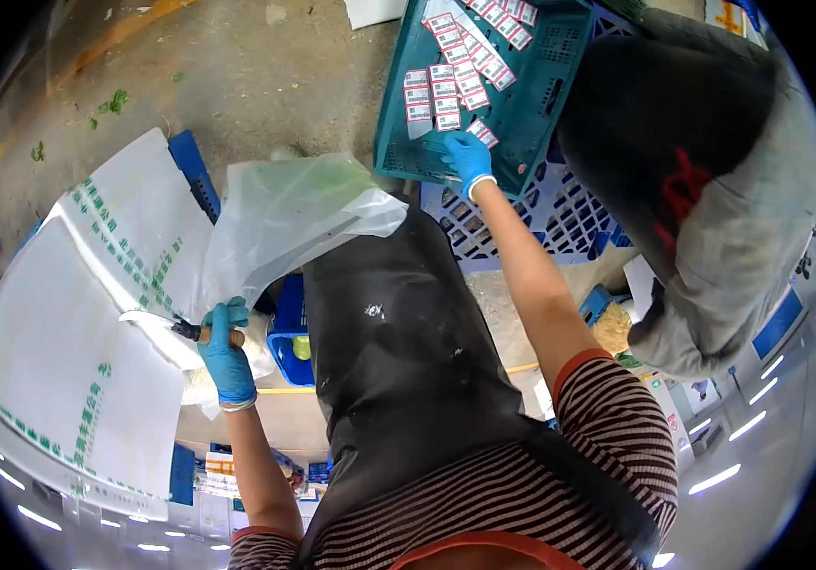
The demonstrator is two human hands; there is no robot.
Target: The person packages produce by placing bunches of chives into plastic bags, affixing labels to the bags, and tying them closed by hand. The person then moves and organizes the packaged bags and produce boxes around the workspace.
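My left hand [227, 356], in a blue glove, is closed round the wooden handle of a knife [201, 332] with a pale curved blade pointing left. A clear plastic bag [284, 214] with something green inside reaches down to the fingers of this hand; whether they also grip it I cannot tell. My right hand [470, 160], gloved in blue too, reaches into a green plastic crate [531, 114]. Its fingers are stretched out beside a small printed label [482, 134] on the crate floor. Several strips of red-edged labels [446, 95] lie further in.
Under the crate is a blue plastic pallet [569, 204]. White sheeting with green print [94, 285] covers the left side. A blue basket [286, 347] stands beside my black apron [389, 332]. Another person in grey clothing [740, 228] is close on the right.
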